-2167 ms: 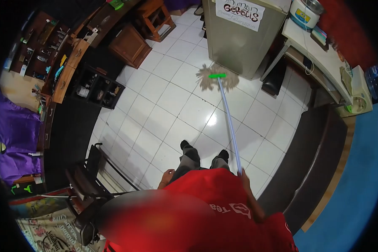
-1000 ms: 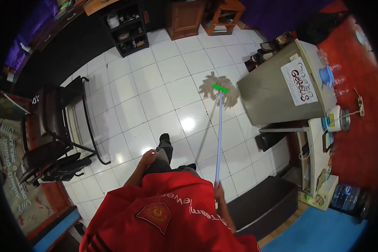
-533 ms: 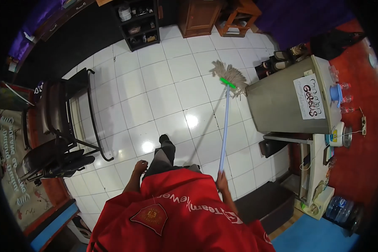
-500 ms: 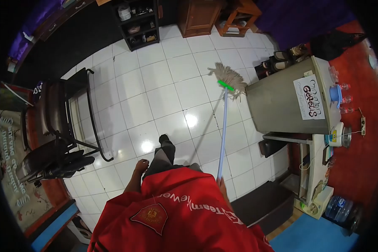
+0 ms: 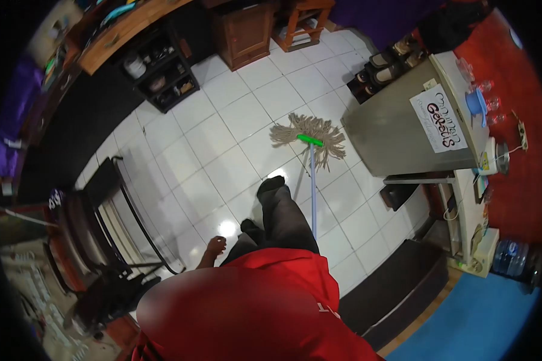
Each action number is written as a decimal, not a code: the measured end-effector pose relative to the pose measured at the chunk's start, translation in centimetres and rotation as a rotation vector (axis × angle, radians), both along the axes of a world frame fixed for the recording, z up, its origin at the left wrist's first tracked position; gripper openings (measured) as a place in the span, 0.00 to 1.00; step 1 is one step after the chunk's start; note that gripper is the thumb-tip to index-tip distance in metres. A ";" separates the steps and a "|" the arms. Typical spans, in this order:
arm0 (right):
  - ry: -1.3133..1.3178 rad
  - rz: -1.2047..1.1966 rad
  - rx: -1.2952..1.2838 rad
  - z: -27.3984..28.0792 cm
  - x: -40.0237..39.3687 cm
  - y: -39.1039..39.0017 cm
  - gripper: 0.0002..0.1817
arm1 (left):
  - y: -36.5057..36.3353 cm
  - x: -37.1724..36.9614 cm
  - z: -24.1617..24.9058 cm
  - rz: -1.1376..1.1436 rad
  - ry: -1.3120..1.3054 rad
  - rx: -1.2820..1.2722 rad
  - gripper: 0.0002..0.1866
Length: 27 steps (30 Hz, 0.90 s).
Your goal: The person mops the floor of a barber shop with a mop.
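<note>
A string mop point(image 5: 310, 141) with a green clamp and beige strands spread out rests on the white tiled floor point(image 5: 190, 153). Its pale blue handle point(image 5: 314, 198) runs back toward my body and disappears at the red shirt point(image 5: 241, 313). My right hand is hidden there, so its grip on the handle does not show. My left hand point(image 5: 216, 246) hangs at my side over the tiles, holding nothing, its fingers loosely bent. Dark-trousered legs point(image 5: 286, 219) are mid-stride, one foot well ahead, just left of the handle.
A grey cabinet point(image 5: 397, 123) with a paper sign stands right of the mop, shoes point(image 5: 382, 66) beyond it. A dark bench point(image 5: 385, 289) is at the lower right. Black-framed chairs point(image 5: 102, 210) line the left. A black shelf point(image 5: 159, 75) and wooden cabinet point(image 5: 244, 36) stand at the back.
The mop head has come nearer and slightly left, its strands fanned wider. One leg has swung forward. My right hand, earlier on the handle, has gone out of sight; the view has turned.
</note>
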State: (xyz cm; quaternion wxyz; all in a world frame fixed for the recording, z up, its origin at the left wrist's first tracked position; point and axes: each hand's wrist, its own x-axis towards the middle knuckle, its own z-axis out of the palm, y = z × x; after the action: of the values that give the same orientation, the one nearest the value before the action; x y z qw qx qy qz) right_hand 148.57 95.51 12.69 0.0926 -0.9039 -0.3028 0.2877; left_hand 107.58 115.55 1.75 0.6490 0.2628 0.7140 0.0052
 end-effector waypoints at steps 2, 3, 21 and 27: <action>0.047 -0.056 -0.069 -1.3 -0.3 2.3 0.33 | 2.9 0.0 0.0 -0.086 -0.008 -0.025 0.17; 0.078 -0.084 -0.103 -2.1 -0.8 3.6 0.33 | 4.7 0.0 0.3 -0.121 -0.038 -0.012 0.17; 0.191 -0.050 0.220 0.0 1.1 32.6 0.26 | 39.1 7.3 12.6 -0.017 -0.033 0.323 0.16; 0.520 -0.186 0.271 5.7 -8.3 19.2 0.25 | 34.2 -5.0 0.7 -1.126 -0.024 0.845 0.19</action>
State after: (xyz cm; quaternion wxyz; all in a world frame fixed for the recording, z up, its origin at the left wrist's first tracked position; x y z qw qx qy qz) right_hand 140.26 114.69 18.37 0.3127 -0.8032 -0.2203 0.4567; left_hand 102.56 149.80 2.47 0.4034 0.8218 0.3991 -0.0518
